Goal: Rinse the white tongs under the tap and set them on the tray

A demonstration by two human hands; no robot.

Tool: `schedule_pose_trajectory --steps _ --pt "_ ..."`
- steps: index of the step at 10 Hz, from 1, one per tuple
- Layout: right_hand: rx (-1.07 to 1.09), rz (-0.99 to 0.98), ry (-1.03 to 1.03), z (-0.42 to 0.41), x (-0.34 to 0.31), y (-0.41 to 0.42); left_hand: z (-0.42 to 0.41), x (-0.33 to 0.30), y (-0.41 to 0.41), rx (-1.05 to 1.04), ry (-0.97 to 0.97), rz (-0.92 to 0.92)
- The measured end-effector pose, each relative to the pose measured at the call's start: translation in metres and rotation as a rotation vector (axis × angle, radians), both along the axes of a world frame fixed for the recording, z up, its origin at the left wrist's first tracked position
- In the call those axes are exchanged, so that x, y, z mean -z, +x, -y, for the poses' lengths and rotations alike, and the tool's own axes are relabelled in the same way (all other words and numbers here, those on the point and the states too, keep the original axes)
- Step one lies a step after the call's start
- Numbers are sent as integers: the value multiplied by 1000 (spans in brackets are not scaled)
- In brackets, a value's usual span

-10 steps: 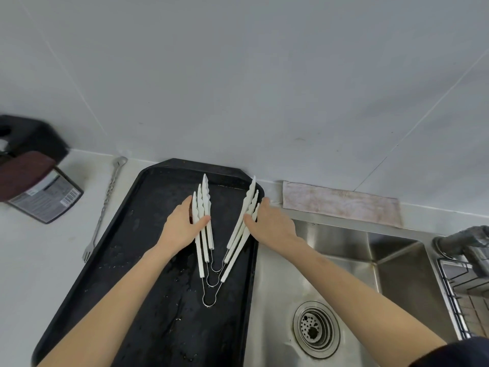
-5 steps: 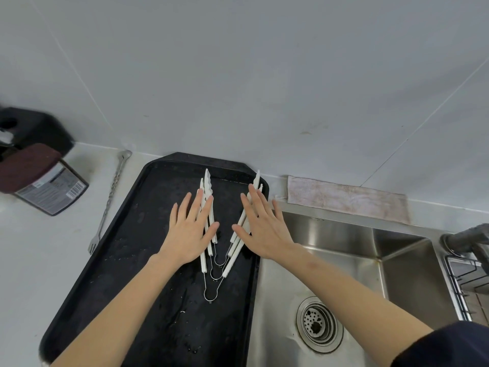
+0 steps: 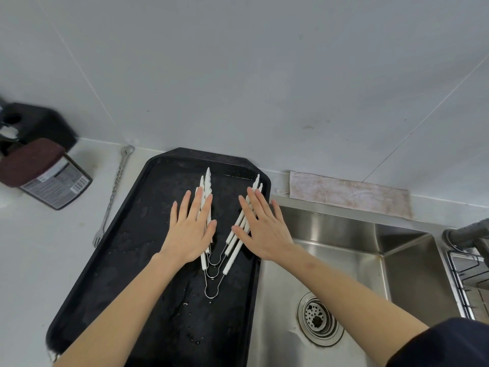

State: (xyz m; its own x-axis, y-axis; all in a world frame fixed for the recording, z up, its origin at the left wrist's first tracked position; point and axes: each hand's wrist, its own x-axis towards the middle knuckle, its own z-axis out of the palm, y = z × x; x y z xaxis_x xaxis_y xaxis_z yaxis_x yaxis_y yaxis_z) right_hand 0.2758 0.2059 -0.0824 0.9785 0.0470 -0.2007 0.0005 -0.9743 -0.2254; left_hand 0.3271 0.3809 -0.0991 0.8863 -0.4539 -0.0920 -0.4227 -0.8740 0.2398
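Three white tongs [image 3: 232, 241] with wire loop ends lie nested in a V on the wet black tray [image 3: 137, 234], tips toward the wall. My left hand [image 3: 191, 229] hovers flat over the left arms of the tongs, fingers spread, holding nothing. My right hand [image 3: 260, 229] is flat and open over the right arms, at the tray's right rim. Whether the palms touch the tongs I cannot tell.
The steel sink [image 3: 344, 260] with its drain [image 3: 318, 317] lies right of the tray. The grey tap [image 3: 465, 234] and a wire rack [image 3: 471, 282] sit at far right. A folded cloth [image 3: 349, 194] lies behind the sink. A long fork [image 3: 112, 197] and a dark jar [image 3: 45, 176] sit left.
Both hands have let go of the tongs' arms, opened flat with fingers spread and lifted slightly. The tongs stay in a V on the tray.
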Motion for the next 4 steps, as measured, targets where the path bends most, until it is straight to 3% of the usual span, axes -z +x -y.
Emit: schedule_pose_trajectory --steps 4 --pt "70 62 -12 22 -43 -11 20 -45 -3 -13 35 48"
